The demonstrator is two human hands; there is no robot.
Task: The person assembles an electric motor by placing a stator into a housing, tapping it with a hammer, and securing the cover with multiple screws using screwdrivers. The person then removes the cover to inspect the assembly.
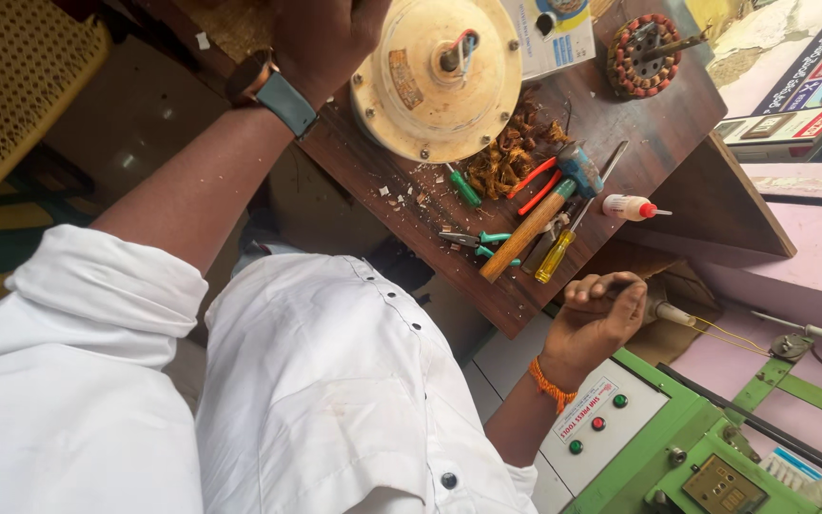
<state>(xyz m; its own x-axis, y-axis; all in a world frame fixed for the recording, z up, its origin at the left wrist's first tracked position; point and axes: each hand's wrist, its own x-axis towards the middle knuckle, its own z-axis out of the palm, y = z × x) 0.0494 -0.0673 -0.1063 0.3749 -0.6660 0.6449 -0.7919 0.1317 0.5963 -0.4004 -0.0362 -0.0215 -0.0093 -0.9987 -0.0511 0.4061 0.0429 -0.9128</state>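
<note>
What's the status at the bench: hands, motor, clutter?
Left hand gripping cream motor housing on the wooden bench. Right hand closed around a thin tool handle beside green machine. Hammer, pliers, screwdrivers lie between.

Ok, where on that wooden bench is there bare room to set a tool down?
Bare wood lies between the coil ring and the glue bottle, toward the bench's right corner. The middle is crowded: motor housing, wire scraps, hammer, pliers, screwdrivers.

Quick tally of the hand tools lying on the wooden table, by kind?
Hammer: 1
Screwdrivers, green-handled and yellow-handled: 2
Pliers, red-handled and teal-handled: 2
Total: 5
</note>
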